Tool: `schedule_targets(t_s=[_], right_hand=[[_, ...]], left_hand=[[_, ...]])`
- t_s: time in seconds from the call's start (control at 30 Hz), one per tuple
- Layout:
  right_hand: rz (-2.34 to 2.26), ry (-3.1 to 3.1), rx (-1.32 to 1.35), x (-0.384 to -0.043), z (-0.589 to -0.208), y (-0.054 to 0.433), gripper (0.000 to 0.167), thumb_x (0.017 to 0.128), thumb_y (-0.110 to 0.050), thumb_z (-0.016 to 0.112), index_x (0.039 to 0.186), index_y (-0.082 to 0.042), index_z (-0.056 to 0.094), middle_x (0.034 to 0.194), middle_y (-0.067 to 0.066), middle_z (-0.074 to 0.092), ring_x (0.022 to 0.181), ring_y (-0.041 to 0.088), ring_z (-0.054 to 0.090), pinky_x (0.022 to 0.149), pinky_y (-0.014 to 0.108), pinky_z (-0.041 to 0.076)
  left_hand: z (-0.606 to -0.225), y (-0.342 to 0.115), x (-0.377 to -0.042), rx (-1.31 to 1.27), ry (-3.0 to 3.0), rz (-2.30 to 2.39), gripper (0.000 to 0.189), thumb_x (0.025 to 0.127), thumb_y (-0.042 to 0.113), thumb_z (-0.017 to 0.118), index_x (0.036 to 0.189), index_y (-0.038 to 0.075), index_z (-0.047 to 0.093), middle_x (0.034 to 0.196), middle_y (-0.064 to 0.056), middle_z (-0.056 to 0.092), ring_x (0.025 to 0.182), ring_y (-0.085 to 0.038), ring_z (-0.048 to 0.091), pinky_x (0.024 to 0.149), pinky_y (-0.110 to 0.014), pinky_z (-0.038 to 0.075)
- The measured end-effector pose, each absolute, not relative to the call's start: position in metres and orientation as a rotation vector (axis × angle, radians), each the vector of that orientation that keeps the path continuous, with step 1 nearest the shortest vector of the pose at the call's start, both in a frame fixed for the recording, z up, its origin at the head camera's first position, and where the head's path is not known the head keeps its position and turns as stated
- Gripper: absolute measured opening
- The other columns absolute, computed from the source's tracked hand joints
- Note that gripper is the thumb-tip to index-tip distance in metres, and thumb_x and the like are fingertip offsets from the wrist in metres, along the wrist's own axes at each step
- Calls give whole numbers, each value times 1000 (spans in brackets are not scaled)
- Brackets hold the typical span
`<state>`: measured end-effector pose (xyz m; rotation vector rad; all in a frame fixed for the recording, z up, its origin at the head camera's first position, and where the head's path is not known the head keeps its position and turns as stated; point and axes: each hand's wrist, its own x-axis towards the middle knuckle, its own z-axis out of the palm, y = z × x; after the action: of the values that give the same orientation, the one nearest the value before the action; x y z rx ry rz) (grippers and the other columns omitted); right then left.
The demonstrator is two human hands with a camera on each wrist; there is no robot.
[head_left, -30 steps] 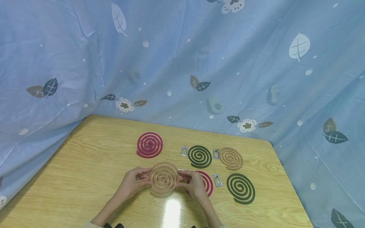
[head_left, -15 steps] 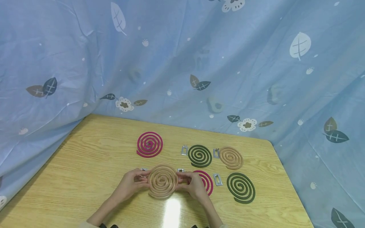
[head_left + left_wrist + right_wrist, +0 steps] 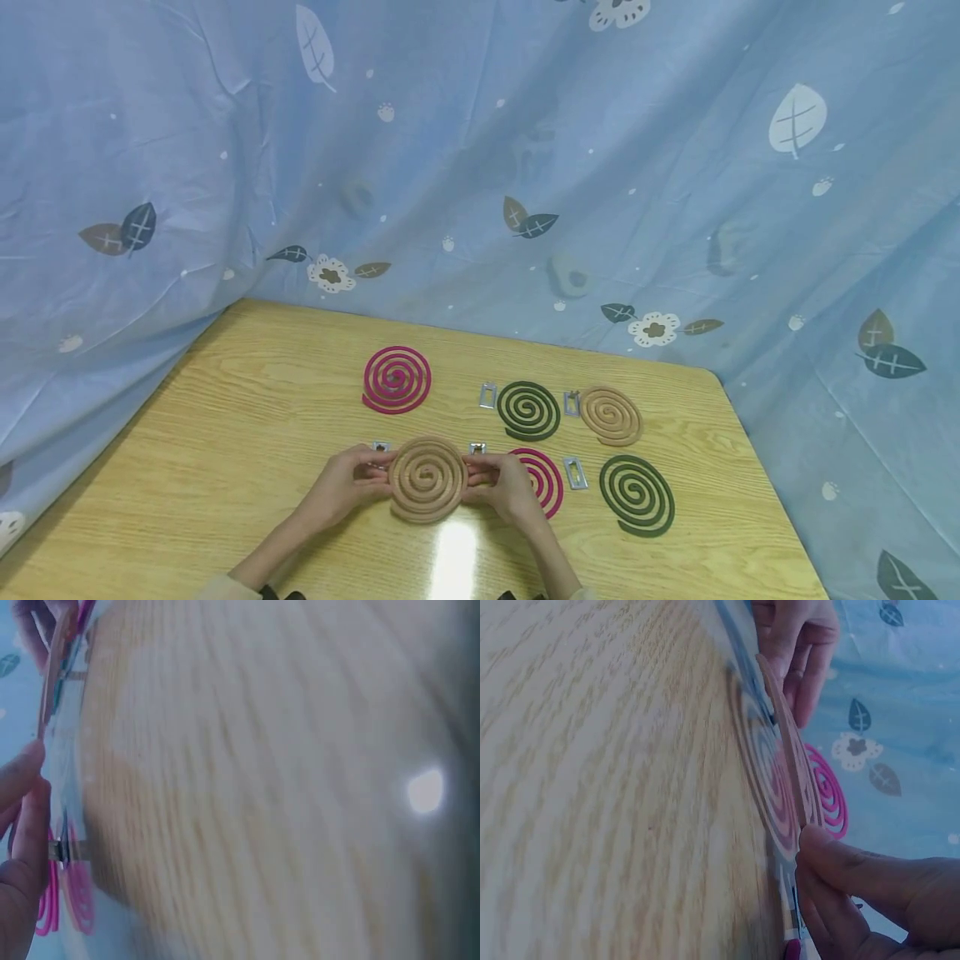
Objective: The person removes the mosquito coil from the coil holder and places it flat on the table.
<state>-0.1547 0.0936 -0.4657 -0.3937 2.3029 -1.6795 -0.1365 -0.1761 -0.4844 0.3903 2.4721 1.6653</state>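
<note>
A tan mosquito coil is held level close over the table, spanning both hands. My left hand pinches its left edge between thumb and fingers. The opposite edge is pinched by my right hand, which partly covers a magenta coil lying behind it. In the right wrist view the tan coil shows edge-on, its reflection on the glossy tabletop. Two small metal coil stands, one left and one right, peek out just beyond the held coil, partly hidden by it and the fingers.
Farther back lie a magenta coil, a dark green coil and a tan coil. Another green coil lies at right. Metal stands sit between them. A patterned blue curtain borders the wooden table.
Both hands have brought the tan coil slightly lower and toward me, and it is now steady. The metal stand beyond the left hand has come into view.
</note>
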Motion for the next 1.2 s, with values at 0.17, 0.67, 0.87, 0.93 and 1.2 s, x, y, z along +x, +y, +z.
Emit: schedule_targets(t_s=[0.17,0.67,0.87,0.93,1.2], right_hand=[[-1680,2303,-378,-154,-463,92,47,69,13,76,113,15,61,96,24,68,83,33,68,70,21,59],[-1674,2293,-312,-160,-469,89,45,68,15,76,111,16,62,92,22,68,83,32,69,70,21,59],[-1674,2294,-336,-160,-466,88,44,68,16,76,109,18,61,91,24,68,82,34,68,68,23,59],[-1664,2301,-338,-160,-466,88,44,69,16,76,109,18,61,91,23,68,81,33,68,68,24,59],[-1627,2334,-320,-161,-464,86,43,68,16,76,108,18,62,89,22,68,79,32,69,66,23,59]], left_hand=[[-484,-173,-136,378,2511,1664,48,76,2,76,118,-12,58,97,-12,61,88,-22,66,80,-19,56],[-481,-168,-135,277,2524,1642,43,77,-4,73,117,-13,59,99,-15,61,89,-28,67,78,-20,57],[-479,-166,-135,255,2526,1630,41,78,-7,72,116,-14,59,102,-17,61,90,-29,66,78,-21,57],[-479,-166,-135,251,2524,1629,41,78,-7,71,116,-14,59,103,-18,61,91,-29,66,78,-21,57],[-480,-165,-136,238,2549,1604,40,79,-6,71,116,-14,59,102,-17,60,91,-28,66,79,-21,57]])
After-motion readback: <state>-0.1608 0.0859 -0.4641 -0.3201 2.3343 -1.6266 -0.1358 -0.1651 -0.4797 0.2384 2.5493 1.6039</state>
